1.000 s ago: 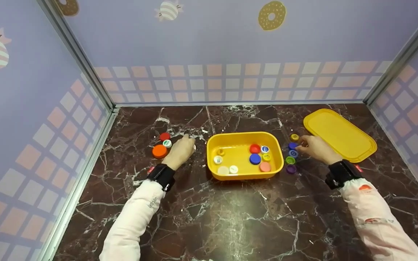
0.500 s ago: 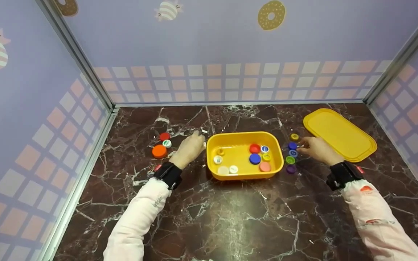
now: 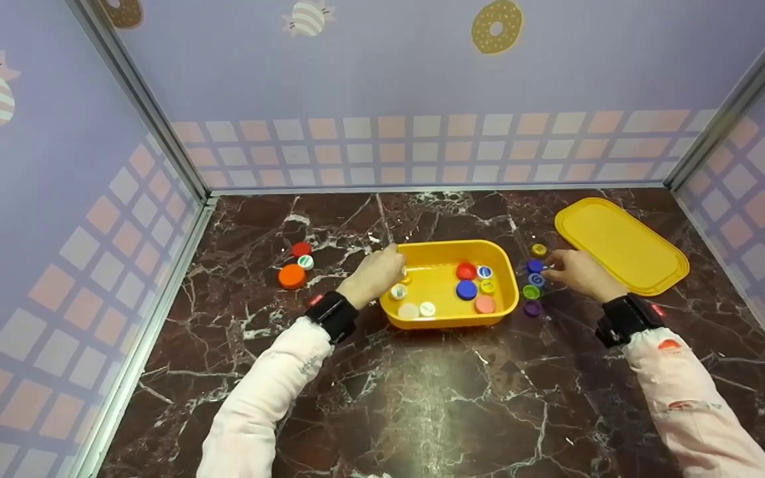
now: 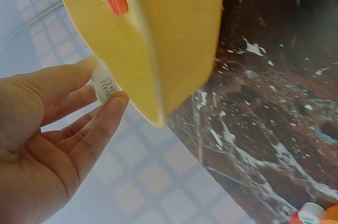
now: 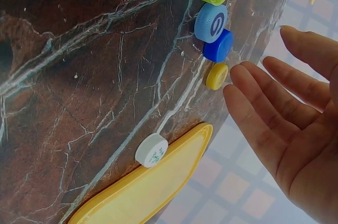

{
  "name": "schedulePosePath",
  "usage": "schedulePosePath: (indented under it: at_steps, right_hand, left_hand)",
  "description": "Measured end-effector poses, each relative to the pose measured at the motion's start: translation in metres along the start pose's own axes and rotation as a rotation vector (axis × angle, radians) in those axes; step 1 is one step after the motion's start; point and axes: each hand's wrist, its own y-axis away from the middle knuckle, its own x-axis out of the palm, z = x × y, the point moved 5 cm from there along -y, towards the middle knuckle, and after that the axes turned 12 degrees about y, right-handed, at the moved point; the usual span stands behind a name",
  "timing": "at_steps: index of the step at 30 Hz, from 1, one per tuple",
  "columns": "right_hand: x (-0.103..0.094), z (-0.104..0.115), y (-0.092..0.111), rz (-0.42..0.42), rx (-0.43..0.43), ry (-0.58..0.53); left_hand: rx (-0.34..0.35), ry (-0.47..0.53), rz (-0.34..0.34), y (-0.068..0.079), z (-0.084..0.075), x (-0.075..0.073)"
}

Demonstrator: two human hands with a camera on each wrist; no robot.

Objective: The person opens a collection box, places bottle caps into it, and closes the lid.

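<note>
My left grip (image 3: 376,272) pinched a white bottle cap (image 4: 105,82) by the yellow tub (image 3: 447,322); my relaxed right grip (image 3: 578,271) hung near a dark blue cap (image 3: 535,266), another white cap (image 5: 152,150) beside the yellow lid (image 3: 621,245).

Bare hands (image 3: 377,273), black wristbands (image 3: 333,317) with small red tags (image 3: 657,310), loose pale pinkish-white sleeves (image 3: 269,398), faint grey marking (image 3: 309,363) on the left one, orange-red marks (image 3: 668,344) on the right one

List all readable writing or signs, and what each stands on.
"G" or "6", unclear which: light blue cap.
Held white cap, left hand: print too blurred.
White cap by yellow lid: print too blurred.
White-green cap by orange cap: too blurred.
Left sleeve, marked caps in yellow box: print too small.
</note>
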Motion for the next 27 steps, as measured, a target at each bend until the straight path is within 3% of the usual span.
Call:
schedulePosePath:
  at_steps: [11, 20, 27]
  right_hand:
    - [0.000, -0.002, 0.005, -0.019, -0.023, -0.015]
    - [0.000, -0.002, 0.006, -0.041, -0.032, -0.008]
    - [0.004, -0.004, 0.007, -0.007, 0.004, -0.063]
  left_hand:
    - [0.089, -0.025, 0.178, -0.015, -0.031, 0.021]
    - [0.162, -0.020, 0.229, -0.024, -0.047, 0.030]
    - [0.204, 0.034, 0.255, -0.031, -0.059, 0.036]
